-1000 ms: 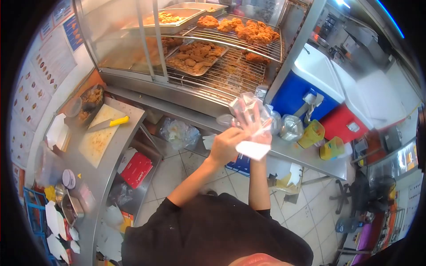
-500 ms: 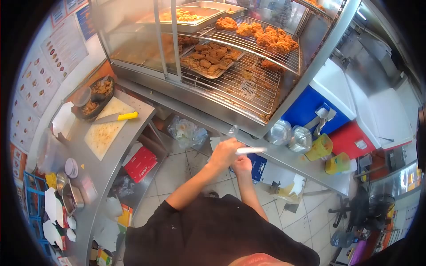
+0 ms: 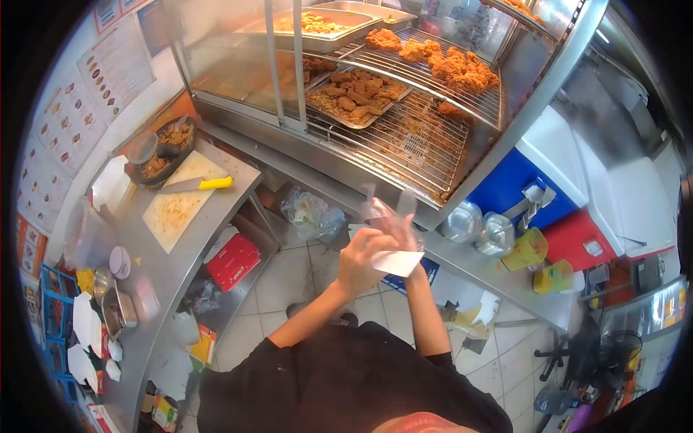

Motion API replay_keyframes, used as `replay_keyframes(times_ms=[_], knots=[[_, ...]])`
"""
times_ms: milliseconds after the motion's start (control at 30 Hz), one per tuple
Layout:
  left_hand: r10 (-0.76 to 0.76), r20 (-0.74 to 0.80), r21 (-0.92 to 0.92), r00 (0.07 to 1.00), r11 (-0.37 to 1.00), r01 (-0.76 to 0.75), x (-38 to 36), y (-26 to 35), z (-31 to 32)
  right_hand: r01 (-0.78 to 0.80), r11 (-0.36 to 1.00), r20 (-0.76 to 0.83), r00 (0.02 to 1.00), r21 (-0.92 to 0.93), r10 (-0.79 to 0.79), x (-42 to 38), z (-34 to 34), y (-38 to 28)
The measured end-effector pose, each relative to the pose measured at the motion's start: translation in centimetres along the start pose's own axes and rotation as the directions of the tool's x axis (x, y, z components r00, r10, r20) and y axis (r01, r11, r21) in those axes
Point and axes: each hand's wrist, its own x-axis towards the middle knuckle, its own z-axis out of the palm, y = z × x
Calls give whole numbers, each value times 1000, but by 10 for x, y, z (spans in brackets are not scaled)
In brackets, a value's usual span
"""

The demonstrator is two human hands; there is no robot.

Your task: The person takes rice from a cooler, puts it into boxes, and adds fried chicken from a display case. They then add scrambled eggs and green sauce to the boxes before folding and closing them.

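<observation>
White card at left grip's right edge

The left hand holds a white card beside the right hand, which has clear plastic around its raised fingers. At left, a yellow-handled knife lies on a cutting board. Fried chicken sits in the far display case.

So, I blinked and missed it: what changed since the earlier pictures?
Since the previous picture, the right hand has risen and opened from a fist, its fingers now among thin clear plastic. The flat white piece at the hands, then nearly edge-on, has turned its face to view. The left hand stays close; the yellow-handled knife still lies on the pale cutting board.
</observation>
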Motion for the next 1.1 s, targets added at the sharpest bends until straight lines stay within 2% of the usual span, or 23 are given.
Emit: replay_keyframes(times_ms=[33,67,100,300,367,400,433,467,500,533,567,600,633,667,733,767,800,867,900,933,1000,1033,1100], knots=[[-96,108,-6,990,995,97,1,-3,-2,118,883,138,989,-455,-61,8,3,11],[-107,102,-1,989,994,107,-1,-12,-1,259,564,282,958,-784,-49,16,3,22],[-69,135,38,988,997,65,-5,-23,1,388,123,394,918,-914,34,21,0,33],[-35,130,81,991,996,24,16,-34,-22,433,196,437,899,-880,-26,67,-6,60],[37,193,-135,980,991,-10,19,-39,-28,434,213,430,900,-875,-69,82,-4,60],[28,183,-126,983,992,-5,20,-42,-31,381,-233,408,909,-895,-83,88,-4,65],[22,224,-134,974,991,9,22,-45,-34,248,-633,394,914,-734,-99,94,-4,69],[16,265,-145,964,989,23,24,-50,-39,67,-904,388,914,-422,-114,102,-5,74],[1,233,-160,973,986,37,27,-54,-45,191,-691,374,919,-697,-123,114,-5,78],[-4,227,-155,974,987,41,31,-58,-51,186,-690,366,922,-700,-122,126,-8,64],[-16,238,-176,971,983,59,35,-62,-59,303,-187,281,950,-934,137,140,-14,43],[-27,250,-198,968,977,78,39,-66,-66,176,366,322,863,-914,389,153,-18,31],[-28,245,-195,969,978,78,42,-71,-73,258,-273,304,942,-927,-143,154,-15,87],[2,266,-224,964,973,59,46,-76,-81,255,-276,300,944,-927,-136,167,-15,86],[29,285,-252,958,967,45,53,-82,-99,227,-317,324,899,-921,-294,188,-12,72],[11,270,-260,963,964,62,60,-85,-110,225,345,295,941,-911,164,203,-15,43],[-4,256,-269,967,960,75,67,-89,-119,224,339,295,940,-914,172,219,-15,65],[11,208,-259,978,965,44,80,-101,-136,504,83,510,856,-860,81,246,-16,147],[37,197,-266,980,964,17,88,-107,-146,596,81,596,802,-799,-36,262,-16,161],[63,187,-273,980,962,-9,96,-113,-156,603,78,602,798,-794,-34,273,-14,159],[123,212,-276,969,959,-61,111,-127,-174,580,394,651,756,-713,66,289,0,150],[104,235,-301,966,953,-30,115,-134,-181,457,466,615,740,-758,272,300,4,147],[102,252,-306,962,952,-21,123,-149,-194,487,392,610,730,-781,308,314,3,157]])
